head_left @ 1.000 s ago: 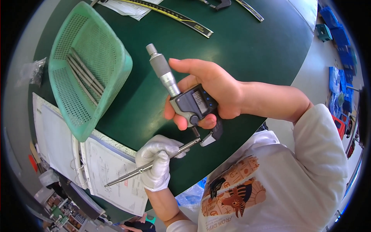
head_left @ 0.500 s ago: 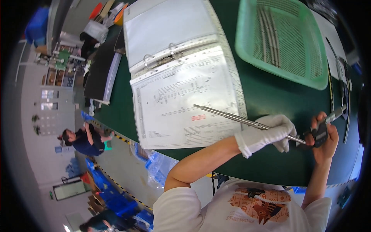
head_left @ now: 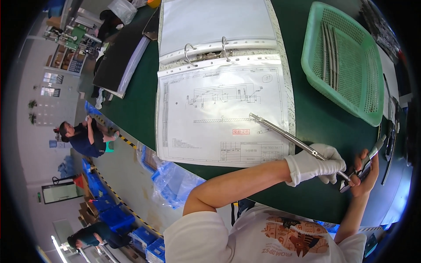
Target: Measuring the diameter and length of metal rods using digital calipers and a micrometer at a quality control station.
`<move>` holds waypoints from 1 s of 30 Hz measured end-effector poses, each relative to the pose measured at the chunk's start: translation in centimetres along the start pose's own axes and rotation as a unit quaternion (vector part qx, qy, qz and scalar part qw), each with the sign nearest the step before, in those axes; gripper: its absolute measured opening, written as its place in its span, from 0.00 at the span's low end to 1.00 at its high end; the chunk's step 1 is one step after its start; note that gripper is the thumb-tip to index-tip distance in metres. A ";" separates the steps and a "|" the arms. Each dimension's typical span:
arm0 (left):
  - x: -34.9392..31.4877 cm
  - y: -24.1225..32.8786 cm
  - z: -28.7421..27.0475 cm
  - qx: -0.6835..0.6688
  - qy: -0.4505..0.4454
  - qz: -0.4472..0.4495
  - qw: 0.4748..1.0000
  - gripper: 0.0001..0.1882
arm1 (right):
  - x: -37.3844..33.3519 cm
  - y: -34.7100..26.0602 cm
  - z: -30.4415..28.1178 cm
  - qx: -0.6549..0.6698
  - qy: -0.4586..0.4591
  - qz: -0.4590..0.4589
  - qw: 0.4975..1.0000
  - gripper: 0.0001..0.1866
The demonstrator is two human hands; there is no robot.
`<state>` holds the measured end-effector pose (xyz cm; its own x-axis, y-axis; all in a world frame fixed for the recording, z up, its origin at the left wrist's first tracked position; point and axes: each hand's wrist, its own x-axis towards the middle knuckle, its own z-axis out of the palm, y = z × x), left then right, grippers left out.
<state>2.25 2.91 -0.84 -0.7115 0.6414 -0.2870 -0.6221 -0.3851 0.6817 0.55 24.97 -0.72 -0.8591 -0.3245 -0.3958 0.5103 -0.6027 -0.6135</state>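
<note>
A white glove covers my left hand (head_left: 319, 164), whose fingers are closed around a slim metal rod (head_left: 287, 135). One end of the rod lies over the drawing page (head_left: 219, 101) of an open ring binder. Its other end reaches my right hand (head_left: 366, 175), which is bare and grips a micrometer (head_left: 376, 147). The micrometer is tilted, its frame partly behind my fingers, right at that rod end. Whether its jaws touch the rod I cannot tell.
Several similar rods (head_left: 331, 59) lie in a green mesh basket (head_left: 313, 72) at the far right of the green table (head_left: 307, 210). Dark long tools (head_left: 390, 127) lie along the right side. A black folder (head_left: 119, 61) sits at left. Two people are beyond the table's left side.
The micrometer has turned in my right hand, so its display no longer faces up. Both hands stay close together with the rod. The whole view has shifted and rotated a little.
</note>
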 end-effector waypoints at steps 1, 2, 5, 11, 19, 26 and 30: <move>0.0 0.1 0.1 -0.001 0.000 0.001 1.000 0.12 | 0.0 -0.1 -0.1 0.005 0.009 0.005 1.000 0.25; -0.1 0.5 0.2 0.006 0.010 -0.013 1.000 0.11 | 0.0 -0.3 -0.1 0.004 0.009 0.005 1.000 0.25; -0.4 0.5 0.2 0.012 0.015 -0.020 1.000 0.11 | 0.0 -0.4 0.0 0.009 -0.007 0.016 1.000 0.26; -0.2 0.2 -0.1 -0.031 0.004 -0.007 0.999 0.09 | 0.3 -0.4 -0.4 0.019 -0.019 0.022 0.999 0.28; -0.4 0.1 -0.3 -0.037 -0.009 -0.003 0.999 0.09 | 0.3 -0.5 -0.2 0.009 -0.004 0.026 1.000 0.29; -0.4 0.0 -0.2 -0.009 -0.029 -0.003 1.000 0.12 | 0.2 -0.2 0.4 0.002 -0.014 0.013 1.000 0.30; -0.5 0.1 -0.3 0.000 -0.070 -0.010 0.998 0.15 | 0.1 -0.1 1.2 0.002 0.004 0.015 1.000 0.26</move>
<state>2.43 2.36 -0.89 -0.6471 0.7346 -0.2040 -0.6357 -0.3722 0.6763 0.37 24.12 0.13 -0.8435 -0.3363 -0.4189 0.5350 -0.5959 -0.5989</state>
